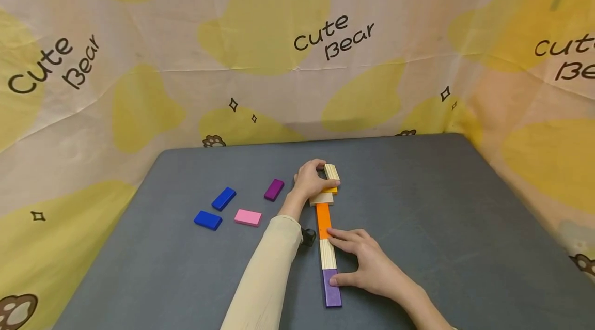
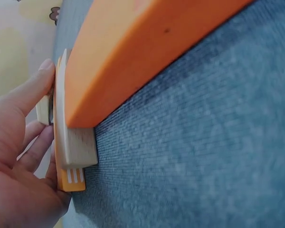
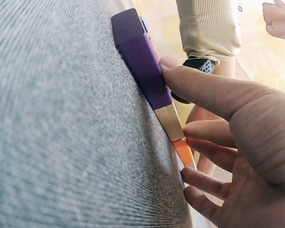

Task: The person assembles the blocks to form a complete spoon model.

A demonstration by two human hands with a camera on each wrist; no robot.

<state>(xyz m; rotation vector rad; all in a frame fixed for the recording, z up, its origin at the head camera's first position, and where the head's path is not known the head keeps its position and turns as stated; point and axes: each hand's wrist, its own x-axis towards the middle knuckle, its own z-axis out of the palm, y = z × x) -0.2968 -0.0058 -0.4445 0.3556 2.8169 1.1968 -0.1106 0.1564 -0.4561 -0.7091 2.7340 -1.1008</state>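
A line of wooden blocks runs away from me, with a purple block [image 1: 332, 296] nearest, then a plain wood block [image 1: 327, 255] and an orange block [image 1: 323, 219]. Beyond them lies a plain crosswise block [image 1: 321, 199], followed by a yellow-orange block [image 2: 73, 183]. At the far end my left hand [image 1: 309, 181] holds a plain wood block [image 1: 331, 171] between thumb and fingers. My right hand [image 1: 372, 263] rests along the right side of the line. Its thumb touches the purple block, and its extended fingertips meet the line around the orange block's near end.
Left of the line lie two blue blocks [image 1: 224, 199], a pink block [image 1: 248, 217] and a magenta block [image 1: 274, 190]. Patterned cloth [image 1: 260, 51] hangs behind the grey table [image 1: 418, 206] and along its sides. A dark band [image 1: 308, 237] sits at my left wrist.
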